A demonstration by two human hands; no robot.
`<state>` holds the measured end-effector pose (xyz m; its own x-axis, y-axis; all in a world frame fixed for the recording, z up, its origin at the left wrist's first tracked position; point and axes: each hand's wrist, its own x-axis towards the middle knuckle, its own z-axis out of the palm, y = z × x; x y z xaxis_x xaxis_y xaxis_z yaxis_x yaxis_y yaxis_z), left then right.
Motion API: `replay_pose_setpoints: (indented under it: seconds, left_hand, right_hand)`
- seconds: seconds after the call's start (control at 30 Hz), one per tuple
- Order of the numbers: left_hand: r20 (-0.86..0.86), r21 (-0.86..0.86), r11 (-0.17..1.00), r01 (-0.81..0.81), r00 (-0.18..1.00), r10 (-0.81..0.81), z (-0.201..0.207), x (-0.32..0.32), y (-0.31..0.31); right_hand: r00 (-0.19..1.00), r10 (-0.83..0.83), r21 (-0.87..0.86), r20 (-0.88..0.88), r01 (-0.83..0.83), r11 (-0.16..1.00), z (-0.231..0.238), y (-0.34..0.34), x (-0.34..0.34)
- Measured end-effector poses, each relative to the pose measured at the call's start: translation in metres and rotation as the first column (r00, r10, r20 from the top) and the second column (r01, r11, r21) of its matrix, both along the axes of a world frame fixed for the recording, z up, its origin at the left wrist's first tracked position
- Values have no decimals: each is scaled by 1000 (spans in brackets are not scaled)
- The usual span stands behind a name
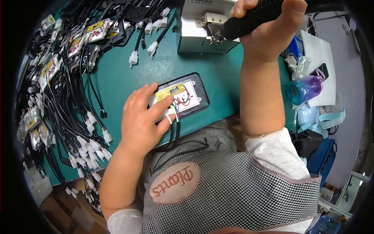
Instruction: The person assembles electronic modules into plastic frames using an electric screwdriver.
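My left hand (142,113) rests over the left end of a flat black housing (204,100), holding it on the green table. Inside the housing lies a white board (193,98) with a yellow strip and red and black wires. The index finger touches the board, and the thumb is by coloured wires running into black cables. High at the right, my right hand (269,35) is closed round what looks like a black electric screwdriver (249,24). Its tip is at the metal fitting on a white box (191,37), which looks like a screw feeder; the exact contact is hard to see.
Black cables with white connectors (87,150) and more wired boards (93,30) crowd the left side of the green table (136,76). On the right are a purple-blue bottle (306,89), a dark phone (321,70) and a blue bin (327,156).
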<state>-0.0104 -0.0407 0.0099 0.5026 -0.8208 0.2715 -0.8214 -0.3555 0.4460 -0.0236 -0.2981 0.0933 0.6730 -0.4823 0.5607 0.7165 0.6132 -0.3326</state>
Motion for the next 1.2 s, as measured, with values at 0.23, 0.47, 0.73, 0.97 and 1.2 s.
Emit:
replay_pose_setpoints:
  seconds: [0.23,0.47,0.73,0.97,1.2]
  left_hand:
    - [-102,-6,997,78,992,-78,6,8,13]
    - [-89,-40,998,-56,995,52,0,5,26]
    - [-160,-112,991,-78,985,60,-4,8,27]
    - [-177,-136,990,-40,984,16,-11,12,34]
    - [-89,-130,992,-2,996,-10,18,0,2]
  right_hand:
    - [998,-12,-596,-56,-24,803,-18,14,-28]
    - [992,120,-531,-43,-124,838,-44,92,-39]
    - [994,86,-543,-70,-110,832,-67,124,-23]
    - [979,107,-572,-174,-189,798,-57,146,-21]
    - [863,-265,-589,-429,-45,807,-96,133,-19]
